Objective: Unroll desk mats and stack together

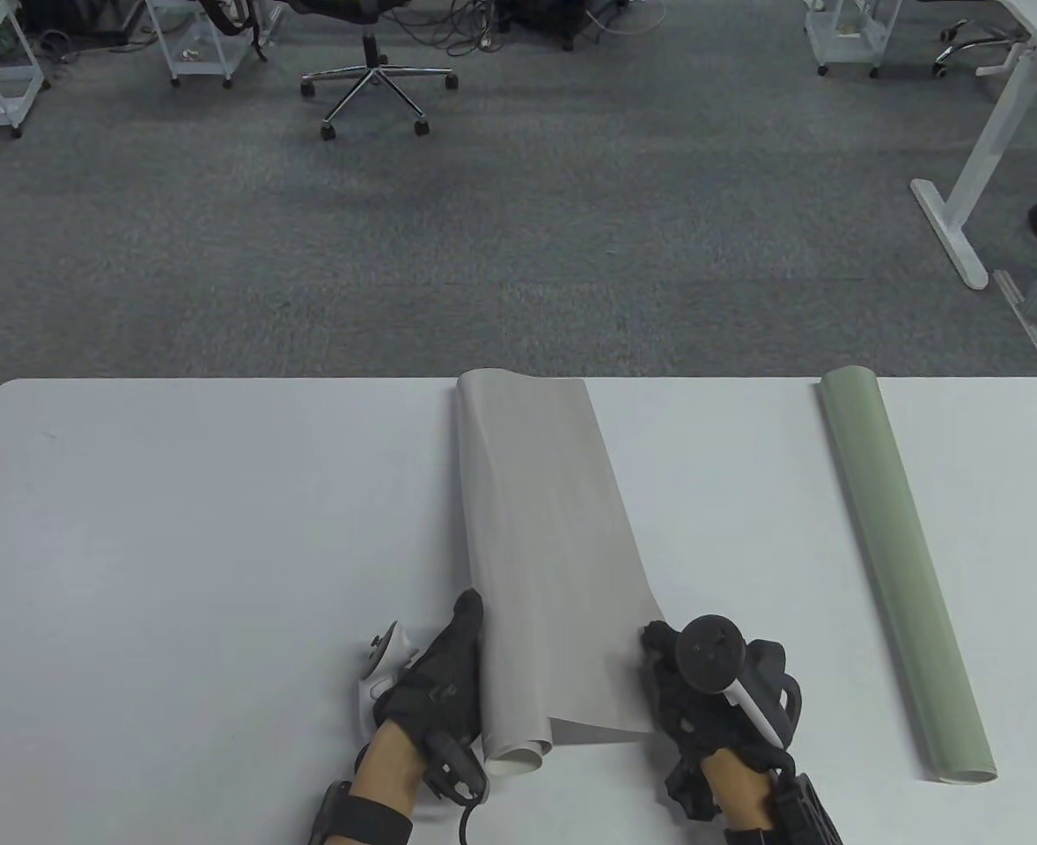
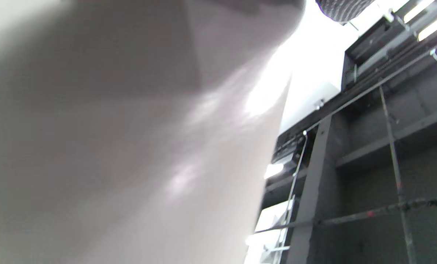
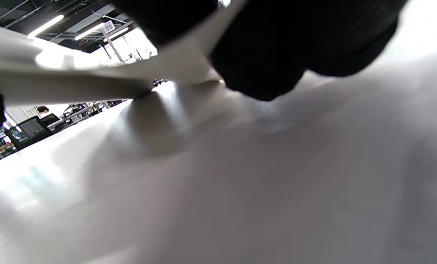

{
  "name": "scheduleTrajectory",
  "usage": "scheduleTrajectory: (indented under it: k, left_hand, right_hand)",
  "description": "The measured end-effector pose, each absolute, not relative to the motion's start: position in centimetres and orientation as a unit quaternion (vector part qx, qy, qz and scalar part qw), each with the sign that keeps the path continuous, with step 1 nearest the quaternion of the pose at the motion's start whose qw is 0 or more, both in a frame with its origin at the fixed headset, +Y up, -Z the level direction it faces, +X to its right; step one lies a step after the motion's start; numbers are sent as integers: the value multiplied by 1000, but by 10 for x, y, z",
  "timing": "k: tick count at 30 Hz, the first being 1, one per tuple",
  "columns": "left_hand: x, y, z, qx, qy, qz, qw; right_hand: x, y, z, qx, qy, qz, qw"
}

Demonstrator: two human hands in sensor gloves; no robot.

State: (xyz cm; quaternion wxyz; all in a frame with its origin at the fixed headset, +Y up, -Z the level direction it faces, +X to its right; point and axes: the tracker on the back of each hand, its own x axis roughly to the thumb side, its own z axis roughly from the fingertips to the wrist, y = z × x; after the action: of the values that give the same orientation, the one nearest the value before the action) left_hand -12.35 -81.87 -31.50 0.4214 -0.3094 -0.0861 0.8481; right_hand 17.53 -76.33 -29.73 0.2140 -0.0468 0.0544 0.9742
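- The grey mat [image 1: 545, 554] lies partly unrolled in the middle of the table [image 1: 175, 528], running from the far edge toward the person, its left side a roll and its right side a loose sheet.
- The left hand [image 1: 435, 682] rests flat against the left side of the roll near its near end, fingers stretched along it (not wrapped around).
- The right hand [image 1: 703, 695] grips the sheet's free right edge near the near corner; in the right wrist view dark fingers [image 3: 262, 55] pinch the sheet's edge, which is lifted off the table there.
- The left wrist view is filled by the mat's pale surface [image 2: 130, 146], close and blurred.
- The green mat [image 1: 906, 572] lies fully rolled, well to the right of the grey one, apart from both hands, also running from far edge to near.
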Motion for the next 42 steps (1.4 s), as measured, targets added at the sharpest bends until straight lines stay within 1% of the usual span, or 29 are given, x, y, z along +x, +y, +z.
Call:
scheduleTrajectory:
  k: [1,3,5,6,8,10,11,12,14,15,16,19,22,24,26,28,32,34,36,38,41,42]
  left_hand:
    - [-126,-820,-316,-303,-77,846,433]
    - [-126,-819,-316,-313,-81,855,406]
    - [-126,-816,-316,-304,-91,848,424]
    - [-125,-817,-315,-295,-79,852,426]
    - [-123,-817,-314,-299,-73,864,398]
    - [-125,-816,-317,-291,-78,859,415]
    - [-128,-816,-318,-282,-81,850,437]
    - [-128,-816,-317,-286,-81,850,435]
    - [-127,-818,-316,-296,-83,862,403]
    - [-126,-818,-315,-299,-79,863,400]
    - [-127,-819,-315,-297,-72,860,410]
    - [-128,-817,-315,-294,-78,861,408]
    - [-133,-816,-317,-288,-81,851,431]
    - [-133,-818,-317,-303,-86,858,407]
    - [-133,-818,-316,-297,-70,857,415]
    - [-133,-819,-316,-301,-78,860,406]
    - [-137,-815,-318,-294,-83,854,421]
    - [-138,-814,-317,-299,-89,859,407]
    - [-140,-816,-316,-301,-82,856,413]
    - [-140,-817,-317,-303,-83,858,405]
    - [-143,-814,-318,-299,-93,852,420]
    - [-143,-814,-318,-300,-93,853,418]
  right_hand:
    - [176,-764,-297,-48,54,974,215]
    - [177,-765,-298,-52,58,976,203]
    - [179,-765,-299,-55,61,976,204]
    - [180,-766,-299,-57,59,975,208]
    - [181,-766,-298,-59,58,975,205]
    - [182,-765,-299,-62,61,976,200]
    - [184,-765,-299,-64,63,975,202]
    - [184,-765,-299,-66,62,975,203]
    - [186,-765,-298,-70,59,975,202]
    - [187,-766,-298,-70,60,975,200]
    - [188,-767,-299,-73,64,976,197]
    - [192,-767,-300,-79,66,975,198]
    - [197,-768,-299,-86,67,973,203]
    - [199,-768,-300,-90,70,973,199]
    - [200,-767,-300,-92,69,974,194]
    - [201,-768,-299,-96,69,975,190]
    - [204,-767,-300,-103,68,976,182]
    - [205,-766,-299,-107,64,978,166]
    - [206,-767,-299,-112,66,977,169]
    - [207,-766,-299,-114,68,977,165]
    - [208,-765,-299,-119,69,978,160]
    - [208,-765,-298,-120,69,977,161]
